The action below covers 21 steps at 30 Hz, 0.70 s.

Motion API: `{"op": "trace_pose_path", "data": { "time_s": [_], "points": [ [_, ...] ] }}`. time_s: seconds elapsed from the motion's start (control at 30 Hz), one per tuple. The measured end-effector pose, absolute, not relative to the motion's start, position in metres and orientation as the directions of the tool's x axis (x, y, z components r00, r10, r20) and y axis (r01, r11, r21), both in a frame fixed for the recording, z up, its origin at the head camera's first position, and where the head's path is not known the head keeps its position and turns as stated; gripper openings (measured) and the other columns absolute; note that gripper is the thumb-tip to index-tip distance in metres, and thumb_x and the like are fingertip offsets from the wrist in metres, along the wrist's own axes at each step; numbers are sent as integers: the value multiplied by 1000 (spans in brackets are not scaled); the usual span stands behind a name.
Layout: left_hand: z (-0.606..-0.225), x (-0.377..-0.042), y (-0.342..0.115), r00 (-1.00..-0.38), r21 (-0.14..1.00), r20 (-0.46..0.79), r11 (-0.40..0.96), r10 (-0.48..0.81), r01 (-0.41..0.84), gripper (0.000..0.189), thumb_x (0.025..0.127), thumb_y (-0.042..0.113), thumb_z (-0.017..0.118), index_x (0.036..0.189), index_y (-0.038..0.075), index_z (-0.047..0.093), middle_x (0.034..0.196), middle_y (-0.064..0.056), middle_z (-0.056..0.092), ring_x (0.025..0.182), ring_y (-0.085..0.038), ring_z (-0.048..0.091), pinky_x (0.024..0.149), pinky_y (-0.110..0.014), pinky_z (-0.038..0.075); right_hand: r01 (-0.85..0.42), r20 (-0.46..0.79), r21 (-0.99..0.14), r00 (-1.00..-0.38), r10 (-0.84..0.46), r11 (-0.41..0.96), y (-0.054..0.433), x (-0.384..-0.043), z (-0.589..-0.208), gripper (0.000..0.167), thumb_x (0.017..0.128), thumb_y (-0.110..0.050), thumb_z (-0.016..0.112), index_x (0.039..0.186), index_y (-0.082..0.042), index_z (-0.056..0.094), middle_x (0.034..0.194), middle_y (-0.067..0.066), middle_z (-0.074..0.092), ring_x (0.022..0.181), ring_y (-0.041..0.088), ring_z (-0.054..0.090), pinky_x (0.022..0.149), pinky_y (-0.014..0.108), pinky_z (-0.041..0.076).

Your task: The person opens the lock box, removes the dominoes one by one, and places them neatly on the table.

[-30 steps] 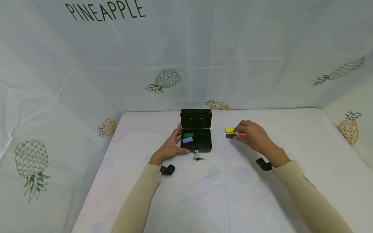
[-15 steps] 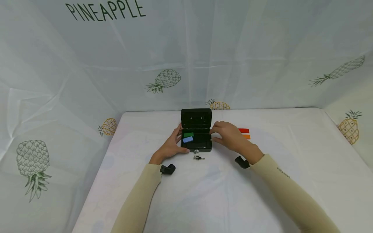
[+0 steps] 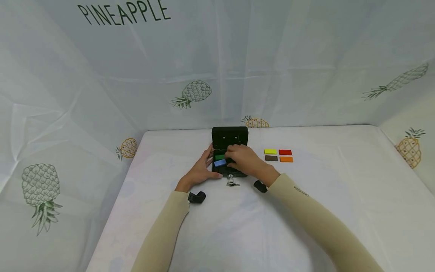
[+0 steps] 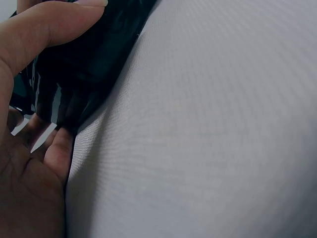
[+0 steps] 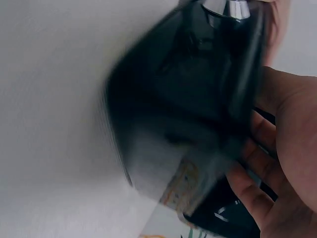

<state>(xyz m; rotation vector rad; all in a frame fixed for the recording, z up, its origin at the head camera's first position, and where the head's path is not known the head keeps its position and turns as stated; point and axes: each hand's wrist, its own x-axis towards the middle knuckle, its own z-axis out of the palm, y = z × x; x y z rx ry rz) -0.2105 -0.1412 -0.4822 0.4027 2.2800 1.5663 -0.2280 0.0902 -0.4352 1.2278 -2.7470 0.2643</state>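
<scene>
A black metal cash box (image 3: 230, 136) stands with its lid raised at the table's back, a key ring (image 3: 232, 184) hanging from its front lock. My left hand (image 3: 197, 174) holds the box at its left side, thumb on the front edge and fingers along the wall. Inside lie a green block (image 3: 219, 157) and a blue block (image 3: 220, 163). My right hand (image 3: 247, 160) reaches into the box from the right, thumb and fingers apart beside these blocks. In the right wrist view the box wall hides my right fingertips.
Right of the box lie a yellow block (image 3: 270, 151), a red block (image 3: 285, 152), a dark brown block (image 3: 271, 158) and an orange block (image 3: 286, 159) in two rows. A pineapple-print curtain (image 3: 292, 94) rises behind the white-covered table (image 3: 234, 230).
My right hand has left the loose blocks on the table and moved left into the box, uncovering the yellow and brown ones. My left hand stays on the box.
</scene>
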Motion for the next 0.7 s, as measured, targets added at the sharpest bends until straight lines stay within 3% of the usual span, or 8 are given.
{"op": "trace_pose_path", "data": {
  "time_s": [0.7],
  "points": [
    [-487,-211,-144,-903,941,-116,337,414,33,125,86,8,89,172,29,1,175,-11,16,160,-34,26,130,-44,30,-740,81,-52,-672,-736,670,68,-238,-445,26,95,-23,83,118,-11,80,112,4,70,106,22,68,95,42,61]
  ]
}}
